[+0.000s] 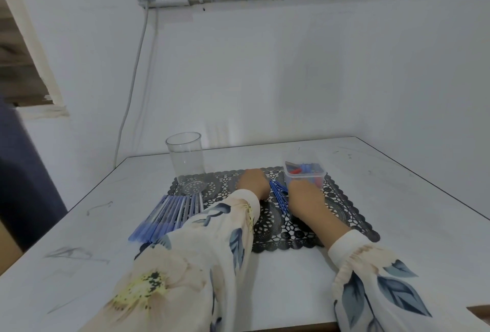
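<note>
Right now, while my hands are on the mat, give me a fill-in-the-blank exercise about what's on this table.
1. The clear cup stands upright and is ____.
2. The thin blue sticks lie on a lacy placemat whose colour is ____.
3. The small plastic tub holds little pieces in blue and ____.
4. The row of capped pens lies on the person's ____ side.

Missing words: empty; black; red; left.

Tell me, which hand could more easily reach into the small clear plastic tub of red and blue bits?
Likely the right hand: it lies directly in front of the small clear plastic tub. The left hand sits farther off, beyond the thin blue sticks.
</note>
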The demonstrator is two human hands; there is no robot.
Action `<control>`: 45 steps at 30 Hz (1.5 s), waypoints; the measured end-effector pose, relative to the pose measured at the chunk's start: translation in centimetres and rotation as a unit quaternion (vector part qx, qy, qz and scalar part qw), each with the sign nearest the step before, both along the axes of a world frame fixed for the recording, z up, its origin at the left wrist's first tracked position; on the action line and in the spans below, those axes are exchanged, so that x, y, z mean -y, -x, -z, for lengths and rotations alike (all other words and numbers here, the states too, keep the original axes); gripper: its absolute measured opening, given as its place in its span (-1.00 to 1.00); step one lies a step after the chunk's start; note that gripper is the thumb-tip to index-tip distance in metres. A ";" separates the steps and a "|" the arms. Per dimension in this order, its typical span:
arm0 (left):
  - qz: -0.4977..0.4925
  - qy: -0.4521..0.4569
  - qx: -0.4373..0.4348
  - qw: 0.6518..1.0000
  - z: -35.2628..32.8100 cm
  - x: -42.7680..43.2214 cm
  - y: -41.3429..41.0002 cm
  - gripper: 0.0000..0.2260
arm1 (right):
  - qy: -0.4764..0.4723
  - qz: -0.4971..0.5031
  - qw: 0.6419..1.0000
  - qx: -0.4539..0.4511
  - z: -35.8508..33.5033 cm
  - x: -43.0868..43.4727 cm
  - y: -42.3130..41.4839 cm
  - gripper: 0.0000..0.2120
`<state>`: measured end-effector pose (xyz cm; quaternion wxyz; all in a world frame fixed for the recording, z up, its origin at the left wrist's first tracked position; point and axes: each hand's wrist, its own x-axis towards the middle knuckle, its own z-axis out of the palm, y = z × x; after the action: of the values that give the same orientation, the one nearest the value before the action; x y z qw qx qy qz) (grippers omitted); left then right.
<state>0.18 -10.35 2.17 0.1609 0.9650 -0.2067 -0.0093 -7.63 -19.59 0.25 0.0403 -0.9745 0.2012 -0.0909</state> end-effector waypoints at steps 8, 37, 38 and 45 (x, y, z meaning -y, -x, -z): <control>0.017 0.012 -0.016 1.000 -0.1 -0.4 -0.3 -0.94 | -0.053 0.001 0.998 -0.017 -0.1 0.3 0.2 -0.79; -0.122 0.455 -0.220 0.854 -2.6 0.7 -5.5 -0.96 | -0.673 -0.059 0.694 0.251 -5.8 3.2 -1.5 -0.87; -0.114 0.479 -0.205 0.846 -3.3 1.3 -5.8 -0.97 | -0.665 -0.051 0.694 0.271 -6.3 3.7 -2.0 -0.87; -0.065 0.603 -0.139 0.783 -6.1 5.5 -6.4 -0.95 | -0.570 0.019 0.757 0.319 -7.0 7.7 -6.0 -0.88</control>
<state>6.59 -15.88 8.29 0.7375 0.6702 -0.0824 -0.0059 -1.61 -27.26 7.25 0.6488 -0.6814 0.2098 -0.2659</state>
